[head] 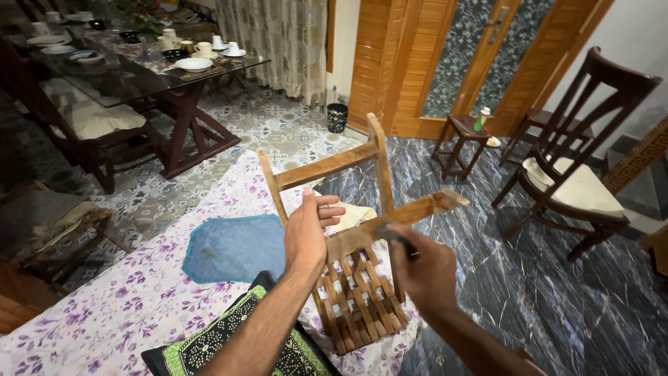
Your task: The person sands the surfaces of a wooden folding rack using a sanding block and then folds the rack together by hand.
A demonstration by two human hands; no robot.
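A small wooden stool [358, 257] lies tipped on its side on a bed covered with a white sheet [125, 306] printed with purple flowers, its woven slatted seat facing the camera and its legs sticking up and outward. The left hand [309, 233] rests flat against one leg of the stool, fingers stretched out and loosely apart over the wood. The right hand [428, 268] is curled tight around a small dark object [393, 233], too blurred to identify, pressed on the stool's slanting leg. Left of the stool on the sheet lies a blue cushion [233, 247], and below that, nearer the camera, a green and black patterned pillow [236, 341]. Beyond the stool, on the dark marble floor, stands a dark wooden chair [577, 167] with a cream seat pad, well apart from it.
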